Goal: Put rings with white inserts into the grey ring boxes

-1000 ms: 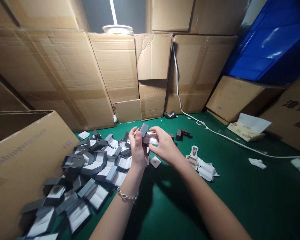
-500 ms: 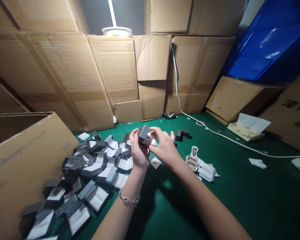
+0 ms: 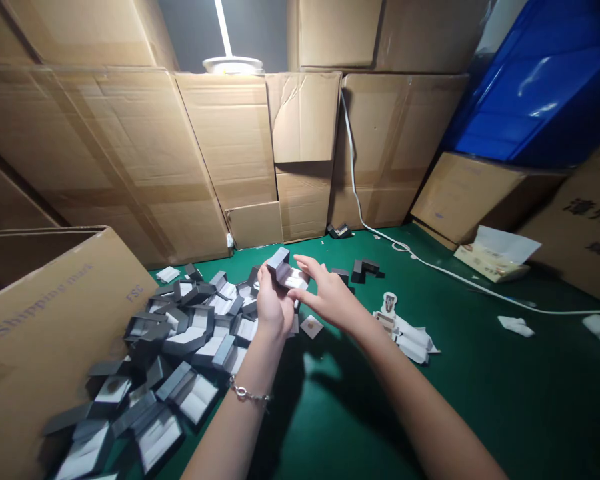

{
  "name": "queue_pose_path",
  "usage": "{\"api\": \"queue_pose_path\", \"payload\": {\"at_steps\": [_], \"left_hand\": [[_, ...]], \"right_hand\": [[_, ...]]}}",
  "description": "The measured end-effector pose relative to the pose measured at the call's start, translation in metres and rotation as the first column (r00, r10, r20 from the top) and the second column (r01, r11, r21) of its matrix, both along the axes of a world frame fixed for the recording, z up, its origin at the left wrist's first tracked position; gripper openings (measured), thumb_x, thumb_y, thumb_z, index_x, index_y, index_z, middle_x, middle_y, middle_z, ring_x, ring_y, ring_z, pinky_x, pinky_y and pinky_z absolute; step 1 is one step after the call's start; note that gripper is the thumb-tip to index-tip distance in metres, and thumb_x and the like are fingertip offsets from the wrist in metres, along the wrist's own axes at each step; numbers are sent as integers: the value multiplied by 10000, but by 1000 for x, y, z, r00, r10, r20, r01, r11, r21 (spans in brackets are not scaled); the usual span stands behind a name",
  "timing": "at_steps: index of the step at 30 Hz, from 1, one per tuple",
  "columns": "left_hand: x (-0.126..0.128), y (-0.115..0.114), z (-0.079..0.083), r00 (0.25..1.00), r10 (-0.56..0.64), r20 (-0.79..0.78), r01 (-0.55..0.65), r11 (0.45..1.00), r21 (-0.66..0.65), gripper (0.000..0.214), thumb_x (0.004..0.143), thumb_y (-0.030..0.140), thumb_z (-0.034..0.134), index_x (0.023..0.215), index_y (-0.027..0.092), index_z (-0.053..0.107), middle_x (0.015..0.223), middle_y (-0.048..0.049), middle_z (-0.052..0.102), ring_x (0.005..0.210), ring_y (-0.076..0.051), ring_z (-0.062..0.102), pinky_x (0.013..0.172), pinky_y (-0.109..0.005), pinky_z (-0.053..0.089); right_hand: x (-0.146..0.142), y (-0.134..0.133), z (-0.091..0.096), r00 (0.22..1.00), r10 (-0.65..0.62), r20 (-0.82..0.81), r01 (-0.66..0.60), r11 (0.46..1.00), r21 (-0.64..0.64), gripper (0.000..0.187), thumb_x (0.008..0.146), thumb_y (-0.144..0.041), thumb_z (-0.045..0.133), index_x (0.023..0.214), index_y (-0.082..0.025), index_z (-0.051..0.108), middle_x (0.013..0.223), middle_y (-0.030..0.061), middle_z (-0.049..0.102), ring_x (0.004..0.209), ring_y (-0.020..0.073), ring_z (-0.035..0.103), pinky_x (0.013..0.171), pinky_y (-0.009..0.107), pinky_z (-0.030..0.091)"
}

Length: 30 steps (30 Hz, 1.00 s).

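My left hand [image 3: 274, 308] is wrapped round a small dark grey jewelry box [image 3: 280, 262], held above the green table. Its hinged lid stands up, and the pale lining faces me. From the right, my right hand [image 3: 327, 290] spans the box's lower half, with the thumb along the near edge and the fingertips by the far side. Whether every fingertip touches is too small to tell. Below the hands lies a white square card [image 3: 311, 327] with a small brownish mark. Many similar opened boxes [image 3: 190, 333] are heaped on the left.
A large open carton [image 3: 55, 333] borders the heap at left. Stacked cartons [image 3: 225, 140] form the back wall. A white cable [image 3: 455, 277] crosses the green table [image 3: 480, 387]. White paper packaging [image 3: 413, 340], dark box pieces [image 3: 365, 268] and a tissue pack [image 3: 495, 260] lie on the right.
The jewelry box has tilted so that more of its pale inside shows. My left hand has shifted slightly left, and my right fingers have spread wider at the box.
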State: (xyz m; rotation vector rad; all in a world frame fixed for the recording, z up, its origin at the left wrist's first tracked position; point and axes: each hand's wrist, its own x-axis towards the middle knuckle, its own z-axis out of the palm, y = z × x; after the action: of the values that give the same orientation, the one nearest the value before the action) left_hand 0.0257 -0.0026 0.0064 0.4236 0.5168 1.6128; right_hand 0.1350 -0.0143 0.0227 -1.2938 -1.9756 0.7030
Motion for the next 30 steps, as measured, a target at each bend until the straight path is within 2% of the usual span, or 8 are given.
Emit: {"api": "queue_pose_path", "payload": {"at_steps": [4, 7, 12, 14, 17, 20, 24, 30], "left_hand": [[-4, 1, 8, 970, -198, 139, 219, 964, -152, 396, 1136, 279, 107, 1253, 56, 413, 1076, -161, 495, 876, -224, 561, 747, -284, 527], [-2, -1, 8, 959, -248, 137, 270, 946, -178, 327, 1134, 231, 151, 1322, 64, 359, 1011, -143, 512, 759, -186, 567, 726, -278, 534], [-1, -4, 4, 940, -342, 7, 333, 909, -250, 293, 1121, 169, 180, 1394, 80, 239, 924, -127, 517, 654, -157, 543, 666, -270, 546], [-2, -5, 3, 935, -351, -58, 330, 917, -223, 291, 1098, 93, 220, 1388, 117, 237, 965, -120, 517, 677, -149, 548, 628, -239, 545], [-4, -7, 3, 921, -365, -138, 340, 924, -178, 293, 1031, 25, 295, 1307, 111, 345, 968, -106, 518, 677, -143, 554, 582, -203, 541], [-9, -5, 0, 893, -417, -171, 401, 908, -121, 379, 874, 24, 451, 1242, 107, 418, 950, -85, 516, 674, -145, 553, 563, -180, 536], [-15, 0, -7, 861, -457, -224, 472, 882, 16, 553, 656, 54, 624, 1170, 100, 424, 1006, -92, 496, 772, -164, 535, 619, -184, 541], [-15, 0, -7, 870, -433, -237, 448, 894, 7, 548, 654, 40, 591, 1159, 94, 385, 961, -84, 493, 763, -152, 520, 641, -187, 538]], "right_hand": [[7, 1, 6, 999, 43, -24, -43, 999, -1, 346, 890, -375, 398, 1128, -220, 596, 1167, -18, 496, 1113, 69, 497, 1094, 297, 356], [10, 5, 6, 998, 42, -41, -41, 999, 24, 299, 873, -310, 430, 1017, -201, 669, 1175, -19, 494, 1151, 43, 478, 1053, 184, 386], [16, 7, 5, 995, 78, -56, -80, 997, -24, 263, 828, -327, 523, 1001, -214, 686, 1062, -16, 550, 998, 7, 544, 892, 96, 431], [20, 7, 6, 995, 92, -39, -94, 995, -38, 268, 837, -337, 515, 1022, -233, 678, 1039, -23, 557, 954, -6, 554, 825, 74, 428], [24, 8, 7, 997, 74, -24, -74, 997, -22, 268, 843, -347, 509, 1022, -241, 678, 1029, -27, 560, 927, -7, 558, 802, 69, 423], [26, 9, 8, 998, 50, -43, -50, 999, -3, 283, 842, -347, 506, 1005, -202, 686, 1013, -6, 564, 898, 2, 564, 787, 75, 428], [26, 10, 8, 998, 29, -57, -30, 999, -13, 283, 838, -340, 513, 1001, -188, 687, 1015, -2, 564, 909, 6, 566, 795, 74, 432], [24, 11, 5, 1000, 19, -3, -19, 999, 27, 254, 853, -323, 499, 993, -220, 686, 1016, -32, 564, 921, -11, 556, 812, 70, 412]]}}
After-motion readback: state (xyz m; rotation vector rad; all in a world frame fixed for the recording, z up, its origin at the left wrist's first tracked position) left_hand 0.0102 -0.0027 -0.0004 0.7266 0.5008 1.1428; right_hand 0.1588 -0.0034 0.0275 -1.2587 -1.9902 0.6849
